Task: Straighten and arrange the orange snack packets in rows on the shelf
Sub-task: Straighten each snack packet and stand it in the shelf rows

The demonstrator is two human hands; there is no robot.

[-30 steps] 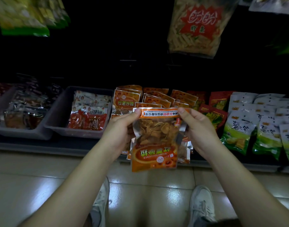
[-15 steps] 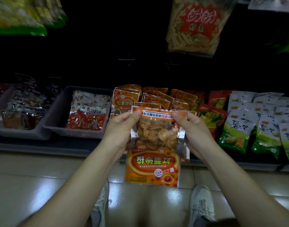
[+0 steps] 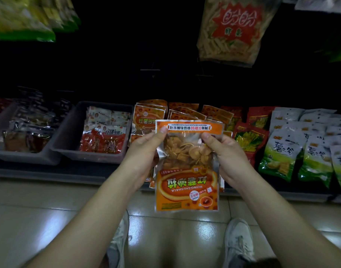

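Packet (image 3: pixel 187 182) of orange snacks held upright in both hands, in front of the shelf (image 3: pixel 49 172) edge and above the tiled floor (image 3: pixel 30 209), not lying on the shelf; its print reads upside down, with the orange header strip at the top and a clear window of crisp slices in the middle; the left hand (image 3: pixel 144 151) has its grip closed on the upper left edge, thumb pressed at the foot of the header strip, fingers hidden behind; the right hand (image 3: pixel 225 153) pinches the upper right edge the same way, thumb on the front; behind, the other orange packets (image 3: pixel 183 113) stand in uneven rows on the shelf, some tilted and overlapping; to their left sits a grey bin (image 3: pixel 69 136) holding red packets (image 3: pixel 104 140); to their right are red-and-yellow packets (image 3: pixel 251 138), then green-and-white packets (image 3: pixel 278 151); a large bag (image 3: pixel 231 29) hangs above; pale shoes (image 3: pixel 239 240) show below.
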